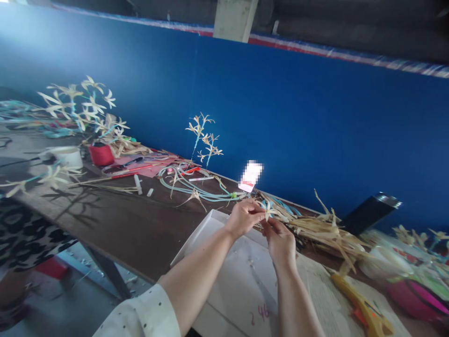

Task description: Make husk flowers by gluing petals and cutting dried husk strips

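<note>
Straw strips [321, 229] crowded the table's [140, 234] back edge beside a leaning flask [370, 213]; a yellow tool [365, 304] lay nearer; left hand [243, 217] and right hand [281, 238] pinched a pale flower [268, 209] near the tray's [242, 271] far edge; fingers covered its base; a neighbour's patterned garment [30, 238] was cut off.

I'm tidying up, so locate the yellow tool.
In the head view, the yellow tool lies at lower right on the papers, left of the pink pouch.
</note>
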The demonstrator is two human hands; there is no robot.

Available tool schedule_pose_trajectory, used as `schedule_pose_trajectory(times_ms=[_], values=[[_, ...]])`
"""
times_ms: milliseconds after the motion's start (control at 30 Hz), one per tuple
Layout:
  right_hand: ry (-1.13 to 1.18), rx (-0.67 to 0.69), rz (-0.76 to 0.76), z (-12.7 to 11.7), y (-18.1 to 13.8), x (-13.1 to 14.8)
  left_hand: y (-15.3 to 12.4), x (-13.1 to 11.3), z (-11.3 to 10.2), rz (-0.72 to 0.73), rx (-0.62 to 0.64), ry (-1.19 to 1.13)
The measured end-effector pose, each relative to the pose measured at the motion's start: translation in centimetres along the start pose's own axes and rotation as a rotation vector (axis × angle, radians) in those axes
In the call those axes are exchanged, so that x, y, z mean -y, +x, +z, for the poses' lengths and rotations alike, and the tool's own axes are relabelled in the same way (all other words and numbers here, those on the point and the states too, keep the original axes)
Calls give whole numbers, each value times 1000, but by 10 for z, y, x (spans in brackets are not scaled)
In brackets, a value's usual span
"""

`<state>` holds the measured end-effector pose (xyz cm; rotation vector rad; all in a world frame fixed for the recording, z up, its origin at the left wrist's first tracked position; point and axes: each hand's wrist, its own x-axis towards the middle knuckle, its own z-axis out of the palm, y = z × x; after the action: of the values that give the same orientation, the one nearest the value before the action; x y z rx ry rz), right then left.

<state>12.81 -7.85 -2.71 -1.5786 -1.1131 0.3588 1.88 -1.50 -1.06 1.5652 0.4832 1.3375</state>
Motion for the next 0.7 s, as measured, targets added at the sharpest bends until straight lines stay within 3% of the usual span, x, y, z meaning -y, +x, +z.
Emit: schedule_pose_trajectory(times_ms=[700], values=[[-33,5,14,-2,-2,4,-1,-5,0,61,1,93]])
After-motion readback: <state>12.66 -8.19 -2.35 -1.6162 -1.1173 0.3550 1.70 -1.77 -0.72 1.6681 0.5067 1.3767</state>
